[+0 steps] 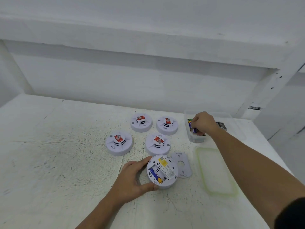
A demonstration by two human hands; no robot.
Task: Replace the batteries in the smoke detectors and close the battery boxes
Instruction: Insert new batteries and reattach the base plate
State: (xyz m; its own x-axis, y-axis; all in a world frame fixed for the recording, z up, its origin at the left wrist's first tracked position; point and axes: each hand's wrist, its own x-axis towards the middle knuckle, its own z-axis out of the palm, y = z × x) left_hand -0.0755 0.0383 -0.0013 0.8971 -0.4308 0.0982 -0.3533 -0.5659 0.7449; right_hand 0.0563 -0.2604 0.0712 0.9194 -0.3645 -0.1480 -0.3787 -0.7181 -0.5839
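Head view: my left arm comes in from 6 o'clock and angles toward 1 o'clock. The left hand lies low on the desk, palm turned toward the overturned detector. That detector lies on its face just at 3 o'clock of the palm, battery bay up, with one blue-and-yellow battery seated along the bay's 9 o'clock side. The fingers are spread wide in a C. The forefinger touches the rim at 11 o'clock and the thumb presses it at 7 o'clock, so the hand grips the detector by its edge.

My right arm enters from 4 o'clock and stretches toward 11 o'clock, with the wrist bent down over a clear container at 2 o'clock of the overturned detector. The right hand hangs knuckles-up above it. Its fingers are curled down onto a blue battery inside. The back of the hand hides the tips, so I cannot tell whether they pinch it or only touch it.

A grey back plate lies flat just at 3 o'clock of the overturned detector, and the container's green-rimmed lid lies farther along at 3 o'clock. Two grey batteries show at 3 o'clock of the right wrist. Four red-labelled detectors sit face up between 10 and 12 o'clock of the overturned one.
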